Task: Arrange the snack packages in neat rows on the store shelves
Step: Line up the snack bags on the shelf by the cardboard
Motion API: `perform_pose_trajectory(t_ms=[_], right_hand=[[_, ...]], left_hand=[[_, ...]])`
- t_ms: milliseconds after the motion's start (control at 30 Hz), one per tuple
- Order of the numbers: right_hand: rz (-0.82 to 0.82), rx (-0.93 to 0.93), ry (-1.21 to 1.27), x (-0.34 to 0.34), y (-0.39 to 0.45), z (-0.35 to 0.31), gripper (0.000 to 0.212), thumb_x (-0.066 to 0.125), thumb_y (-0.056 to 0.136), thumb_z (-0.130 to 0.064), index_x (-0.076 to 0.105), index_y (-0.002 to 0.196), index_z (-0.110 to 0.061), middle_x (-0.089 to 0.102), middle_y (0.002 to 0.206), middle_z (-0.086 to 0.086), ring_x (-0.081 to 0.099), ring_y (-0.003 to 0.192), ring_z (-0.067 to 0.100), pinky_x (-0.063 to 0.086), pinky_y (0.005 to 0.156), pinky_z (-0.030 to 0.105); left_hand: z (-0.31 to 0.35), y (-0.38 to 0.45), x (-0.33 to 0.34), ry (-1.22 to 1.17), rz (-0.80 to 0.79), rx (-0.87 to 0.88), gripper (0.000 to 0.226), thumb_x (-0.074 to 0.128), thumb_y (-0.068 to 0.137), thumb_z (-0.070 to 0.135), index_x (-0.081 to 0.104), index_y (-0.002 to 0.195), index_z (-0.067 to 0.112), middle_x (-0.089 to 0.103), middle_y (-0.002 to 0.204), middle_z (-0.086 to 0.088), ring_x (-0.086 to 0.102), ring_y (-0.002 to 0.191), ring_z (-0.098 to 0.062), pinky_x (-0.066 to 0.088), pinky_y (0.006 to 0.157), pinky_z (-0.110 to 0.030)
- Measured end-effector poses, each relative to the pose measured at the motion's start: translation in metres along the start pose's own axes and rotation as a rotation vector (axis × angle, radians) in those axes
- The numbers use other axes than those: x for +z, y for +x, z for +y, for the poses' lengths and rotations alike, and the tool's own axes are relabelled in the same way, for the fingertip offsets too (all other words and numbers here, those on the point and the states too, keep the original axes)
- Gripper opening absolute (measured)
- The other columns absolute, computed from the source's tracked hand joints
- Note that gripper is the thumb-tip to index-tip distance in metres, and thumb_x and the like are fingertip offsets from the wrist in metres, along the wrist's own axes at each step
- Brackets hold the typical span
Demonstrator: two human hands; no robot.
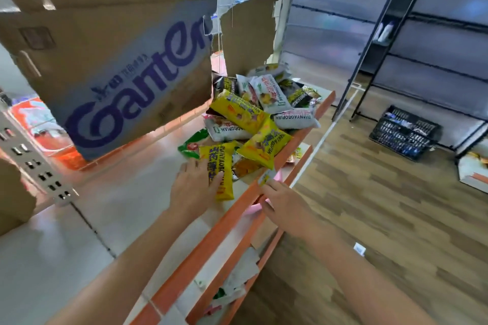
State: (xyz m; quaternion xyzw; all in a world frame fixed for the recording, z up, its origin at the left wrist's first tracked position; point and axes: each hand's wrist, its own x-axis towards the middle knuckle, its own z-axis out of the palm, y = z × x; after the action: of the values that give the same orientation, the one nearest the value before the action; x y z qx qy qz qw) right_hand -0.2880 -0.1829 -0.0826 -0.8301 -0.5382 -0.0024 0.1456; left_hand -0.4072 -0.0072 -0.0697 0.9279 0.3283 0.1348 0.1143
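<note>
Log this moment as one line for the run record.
left hand: holds yellow packet | right hand: at orange shelf edge, touching price tag | snack pile: unsorted

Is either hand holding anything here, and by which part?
The left hand grips a yellow snack pack along its left side. The right hand pinches the lower edge of a small shelf label.
</note>
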Motion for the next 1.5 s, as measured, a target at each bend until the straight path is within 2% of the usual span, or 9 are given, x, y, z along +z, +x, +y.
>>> perform_pose_trajectory(t_ms=[167,267,367,533,767,1067,1233,1367,1500], right_hand=[[0.134,-0.018,0.108,-0.007,0.043,0.030,0.017,0.053,0.086,-0.016,0.062,0.092,-0.004,0.058,0.090,0.010,0.058,0.084,0.028,0.039,0.070,0.023],[0.150,-0.011,0.134,-0.015,0.074,0.054,0.024,0.049,0.086,-0.016,0.063,0.098,-0.001,0.057,0.093,0.014,0.058,0.088,0.033,0.052,0.074,0.039],[0.159,-0.003,0.099,-0.023,0.107,0.077,0.029,0.046,0.087,-0.020,0.061,0.105,-0.003,0.054,0.103,0.015,0.053,0.097,0.036,0.048,0.082,0.047],[-0.137,0.227,-0.141,-0.027,0.144,0.103,0.065,0.043,0.089,-0.058,0.035,0.133,-0.012,0.041,0.130,0.017,0.037,0.121,0.033,0.037,0.096,0.042],[-0.384,0.385,0.069,-0.029,0.158,0.129,0.108,0.049,0.064,-0.082,0.026,0.139,-0.008,0.036,0.142,0.015,0.029,0.134,0.032,0.027,0.104,0.049],[-0.120,-0.009,0.564,-0.044,0.161,0.115,0.051,0.082,0.066,-0.029,0.052,0.105,-0.015,0.052,0.105,0.009,0.052,0.098,0.024,0.038,0.074,0.029],[-0.330,-0.142,0.933,-0.041,0.162,0.092,0.043,0.083,0.058,-0.036,0.060,0.093,-0.045,0.060,0.106,0.004,0.060,0.097,0.023,0.052,0.082,0.044],[-0.432,0.071,1.422,-0.028,0.159,0.065,0.045,0.077,0.072,-0.015,0.056,0.111,-0.014,0.066,0.099,0.008,0.064,0.088,0.022,0.052,0.070,0.034],[-0.836,0.004,1.383,-0.015,0.143,0.030,0.061,0.078,0.065,-0.036,0.057,0.118,-0.015,0.070,0.105,0.011,0.068,0.093,0.031,0.055,0.079,0.048]], left_hand=[[0.005,0.033,0.014,-0.001,-0.179,-0.195,0.077,0.041,0.088,0.061,0.026,0.141,0.008,0.040,0.134,-0.016,0.042,0.123,-0.032,0.039,0.096,-0.042],[0.009,0.046,0.021,-0.104,-0.266,-0.324,0.106,0.057,0.075,0.068,0.006,0.149,0.011,0.035,0.144,-0.014,0.039,0.129,-0.031,0.039,0.099,-0.044],[0.013,0.053,0.024,-0.093,-0.265,-0.409,0.103,0.064,0.068,0.068,0.023,0.141,0.008,0.043,0.136,-0.012,0.047,0.121,-0.028,0.043,0.092,-0.040],[0.023,0.050,0.023,-0.034,-0.284,-0.514,0.087,0.062,0.066,0.073,0.039,0.122,0.011,0.055,0.122,-0.007,0.055,0.109,-0.025,0.043,0.079,-0.033],[0.034,0.044,0.022,-0.160,-0.175,-0.656,0.089,0.068,0.065,0.067,0.035,0.129,0.015,0.058,0.119,-0.005,0.056,0.107,-0.026,0.042,0.079,-0.032],[0.063,0.039,0.006,-1.291,0.327,-0.749,0.062,0.084,0.057,0.033,0.058,0.109,0.012,0.071,0.086,-0.006,0.068,0.072,-0.021,0.057,0.066,-0.034],[0.089,0.023,-0.001,-1.336,0.182,-0.610,0.033,0.074,0.075,0.013,0.059,0.105,0.015,0.074,0.081,0.000,0.070,0.071,-0.015,0.054,0.058,-0.024],[0.099,-0.001,0.001,-1.450,0.324,-0.684,0.035,0.072,0.073,0.015,0.060,0.106,0.011,0.073,0.082,-0.006,0.070,0.069,-0.019,0.054,0.054,-0.026],[0.106,-0.025,0.003,-1.477,0.551,-0.809,0.013,0.062,0.084,0.008,0.064,0.097,0.009,0.073,0.073,-0.006,0.070,0.062,-0.018,0.054,0.052,-0.026]])
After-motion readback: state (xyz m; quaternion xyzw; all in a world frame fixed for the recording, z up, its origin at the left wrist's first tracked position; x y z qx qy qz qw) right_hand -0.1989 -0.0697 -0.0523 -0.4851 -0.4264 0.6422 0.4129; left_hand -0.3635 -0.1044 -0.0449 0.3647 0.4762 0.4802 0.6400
